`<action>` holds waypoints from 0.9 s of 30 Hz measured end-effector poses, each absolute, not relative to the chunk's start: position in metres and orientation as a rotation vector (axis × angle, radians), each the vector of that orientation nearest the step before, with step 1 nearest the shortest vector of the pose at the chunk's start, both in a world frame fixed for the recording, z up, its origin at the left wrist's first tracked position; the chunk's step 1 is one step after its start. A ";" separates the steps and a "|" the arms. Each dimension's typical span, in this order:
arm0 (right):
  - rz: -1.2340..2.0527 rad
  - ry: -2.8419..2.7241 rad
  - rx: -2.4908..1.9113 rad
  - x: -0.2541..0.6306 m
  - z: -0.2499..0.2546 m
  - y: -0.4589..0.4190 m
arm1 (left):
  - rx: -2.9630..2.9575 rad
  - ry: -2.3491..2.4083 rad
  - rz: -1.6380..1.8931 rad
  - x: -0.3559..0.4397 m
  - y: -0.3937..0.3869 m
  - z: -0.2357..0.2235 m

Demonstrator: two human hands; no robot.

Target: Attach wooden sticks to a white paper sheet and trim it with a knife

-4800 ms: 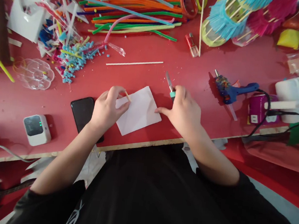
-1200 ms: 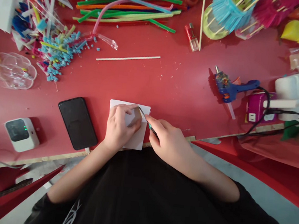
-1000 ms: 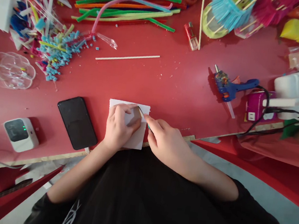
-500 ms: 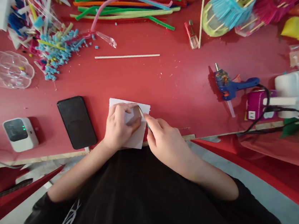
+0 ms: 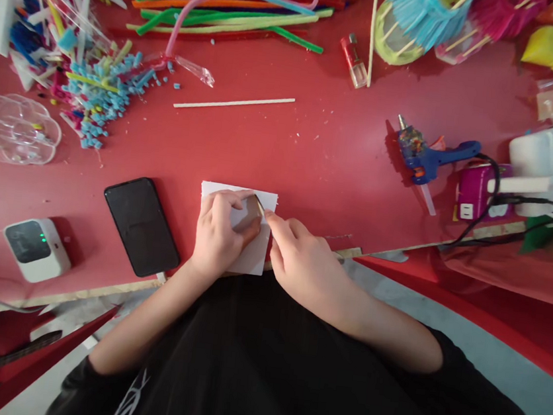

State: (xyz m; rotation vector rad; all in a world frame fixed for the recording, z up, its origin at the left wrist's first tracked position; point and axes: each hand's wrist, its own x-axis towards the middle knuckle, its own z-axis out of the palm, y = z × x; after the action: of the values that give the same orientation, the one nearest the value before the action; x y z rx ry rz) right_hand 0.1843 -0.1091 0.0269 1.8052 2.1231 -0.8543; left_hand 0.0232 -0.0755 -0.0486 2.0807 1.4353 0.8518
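Note:
A square white board lies at the table's near edge, in front of my body. My left hand presses down on it with curled fingers, its thumb and forefinger bent around a greyish-tan patch; I cannot tell whether that is a separate piece or shadow. My right hand is closed around a craft knife, whose thin blade slants up and left over the board close to my left fingertips. The knife's handle is hidden in my right hand.
A black phone and a white device with a screen lie to the left. A thin white stick lies beyond the board. Pipe cleaners and blue clippings are at the back. A blue glue gun is at the right.
My right hand has shifted slightly up and left along with the knife, and the teal bit seen under its fingers is now hidden. My left hand and the board stay put.

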 end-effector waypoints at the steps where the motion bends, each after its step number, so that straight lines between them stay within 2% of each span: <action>1: -0.854 2.118 1.807 0.184 0.027 -0.109 | 2.078 1.438 0.847 0.023 -0.076 -0.049; 27: -0.882 2.049 1.784 0.182 0.031 -0.108 | 2.113 1.414 0.861 0.023 -0.075 -0.052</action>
State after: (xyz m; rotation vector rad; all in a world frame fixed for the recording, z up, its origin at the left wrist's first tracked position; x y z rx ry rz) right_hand 0.1816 -0.1078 0.0311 1.7838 2.0490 -0.8818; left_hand 0.0233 -0.0746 -0.0516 2.1128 1.4138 0.8606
